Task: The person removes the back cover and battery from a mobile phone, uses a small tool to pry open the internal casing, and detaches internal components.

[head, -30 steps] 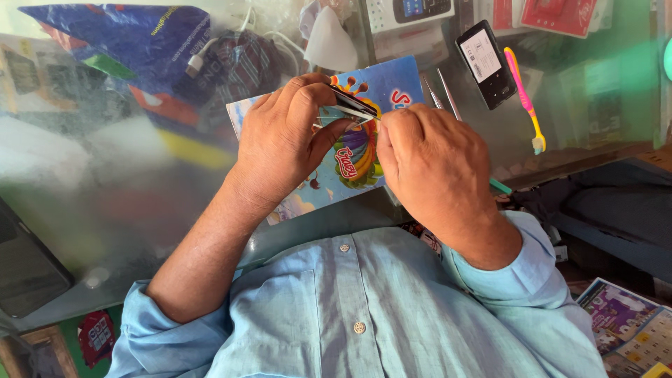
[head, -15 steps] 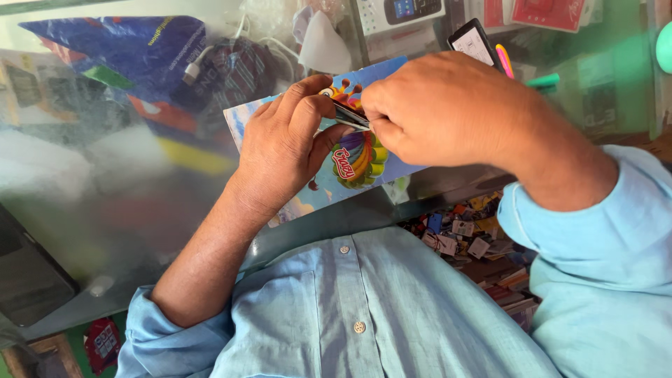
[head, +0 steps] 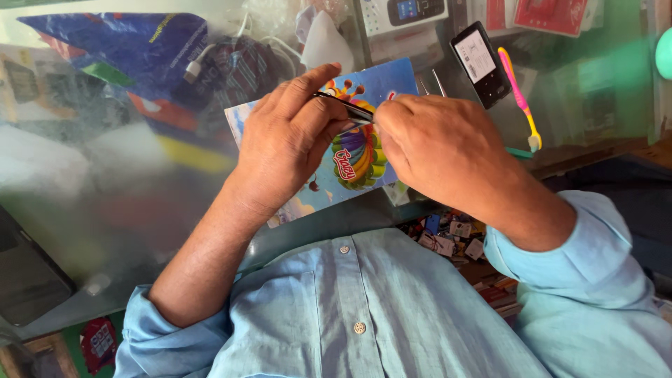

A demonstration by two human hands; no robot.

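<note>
My left hand (head: 290,143) pinches a thin dark flat object (head: 343,106), seen edge on, between the thumb and the stretched fingers. My right hand (head: 437,147) meets it from the right, fingertips closed on the object's right end; whether it holds a small tool there is hidden. Both hands hover over a colourful picture booklet (head: 353,157) lying on the glass counter (head: 105,203).
A black phone (head: 479,63) and a pink and yellow toothbrush (head: 519,98) lie at the back right. A blue bag (head: 119,42), a white cable (head: 210,56) and a boxed phone (head: 402,14) sit at the back. Small parts (head: 448,231) fill an open drawer below.
My right hand dropped and shifted slightly right, staying at the object's right end. My left fingers stretched further along the dark object. The view moved a little.
</note>
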